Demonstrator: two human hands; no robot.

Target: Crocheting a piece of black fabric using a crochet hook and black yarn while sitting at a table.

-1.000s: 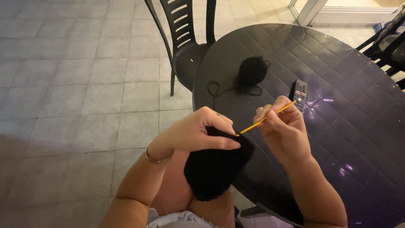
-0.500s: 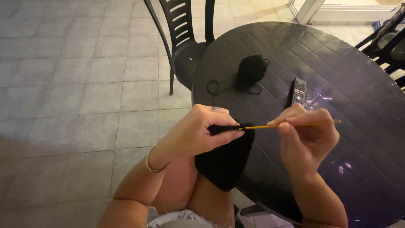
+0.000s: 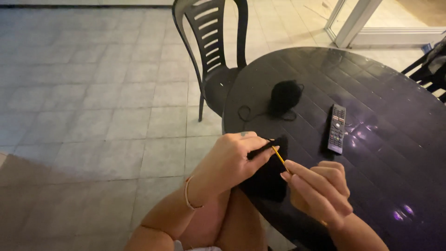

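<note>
My left hand point(image 3: 230, 162) pinches the top edge of a black crocheted piece point(image 3: 267, 179) that hangs down over the table's near edge. My right hand point(image 3: 320, 190) grips a thin yellow crochet hook point(image 3: 280, 158), its tip at the fabric's upper edge beside my left thumb. A black strand of yarn runs from the work up to a black ball of yarn point(image 3: 284, 95) lying on the dark round table point(image 3: 399, 153).
A black remote control point(image 3: 337, 128) lies on the table right of the yarn ball. A dark plastic chair point(image 3: 216, 56) stands at the table's far left side, and another chair point(image 3: 429, 65) shows at the right edge. Pale floor tiles point(image 3: 93, 102) spread to the left.
The hook has swung from level to pointing up-left into the fabric edge. My right hand has dropped lower and nearer, and the view has shifted.
</note>
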